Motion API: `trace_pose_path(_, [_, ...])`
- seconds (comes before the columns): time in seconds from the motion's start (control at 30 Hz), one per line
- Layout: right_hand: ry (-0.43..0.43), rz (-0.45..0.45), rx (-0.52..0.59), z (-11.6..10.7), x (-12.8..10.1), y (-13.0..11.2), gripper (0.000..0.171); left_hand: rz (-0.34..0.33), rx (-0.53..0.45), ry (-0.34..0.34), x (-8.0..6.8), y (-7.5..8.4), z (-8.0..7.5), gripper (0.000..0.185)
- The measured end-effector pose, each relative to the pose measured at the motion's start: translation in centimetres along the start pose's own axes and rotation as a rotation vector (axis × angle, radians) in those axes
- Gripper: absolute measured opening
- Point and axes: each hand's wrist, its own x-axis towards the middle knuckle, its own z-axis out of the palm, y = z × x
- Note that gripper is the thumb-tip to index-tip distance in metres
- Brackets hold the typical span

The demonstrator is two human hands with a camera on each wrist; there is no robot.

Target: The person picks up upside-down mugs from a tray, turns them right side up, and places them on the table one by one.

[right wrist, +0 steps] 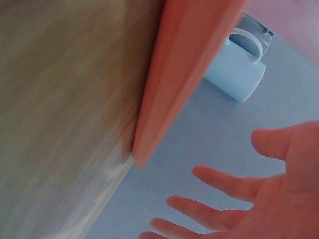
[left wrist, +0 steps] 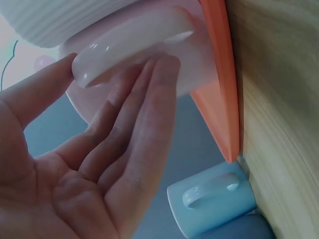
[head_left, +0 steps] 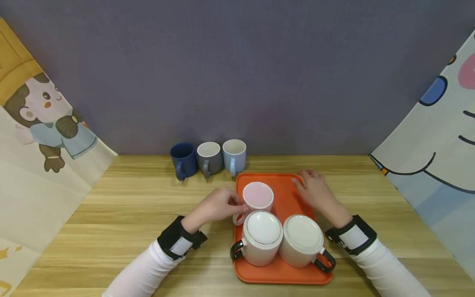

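Observation:
On an orange tray [head_left: 285, 274] stands a pink mug [head_left: 258, 195] with a pale rim and a pink handle on its left. My left hand [left wrist: 99, 154] holds that handle [left wrist: 132, 45], thumb at its upper end and fingers curled under it. Two larger white mugs with black handles, one on the left [head_left: 262, 241] and one on the right [head_left: 301, 243], stand at the tray's front. The left one overlaps the pink mug in the head view. My right hand [head_left: 315, 192] hovers over the tray's back right side, fingers spread and holding nothing.
Behind the tray's left corner, a dark blue mug [head_left: 187, 159], a grey mug [head_left: 210, 159] and a light blue mug [head_left: 235, 154] stand in a row by the grey back wall [head_left: 237, 74]. Printed cloths flank the wooden table [head_left: 122, 214] on both sides.

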Motion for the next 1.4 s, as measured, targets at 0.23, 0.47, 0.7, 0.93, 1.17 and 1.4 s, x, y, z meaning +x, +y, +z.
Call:
trace_pose_path(0.23, [-0.006,-0.02,0.002,0.1,0.5,-0.8,0.045,-0.016,-0.017,-0.002,0.0,0.0,0.5,0.023])
trace_pose_path(0.47, [-0.03,-0.008,0.009,-0.1,0.7,-1.4,0.045,-0.045,-0.07,-0.029,0.0,0.1,1.0,0.02])
trace_pose_path(0.7, [-0.068,-0.002,0.002,-0.7,0.9,-1.8,0.046,-0.058,-0.075,-0.011,-0.2,0.7,1.2,0.024])
trace_pose_path(0.93, [-0.084,-0.004,0.006,-1.0,1.2,-2.1,0.047,-0.03,0.016,0.062,-0.4,1.1,1.3,0.027])
trace_pose_path(1.17, [-0.112,0.002,0.014,-1.1,1.4,-2.3,0.047,-0.007,0.044,0.121,-0.4,1.0,1.4,0.028])
trace_pose_path(1.4, [-0.115,-0.008,0.013,-1.3,1.7,-2.3,0.048,-0.004,0.05,0.174,-0.4,0.9,1.5,0.026])
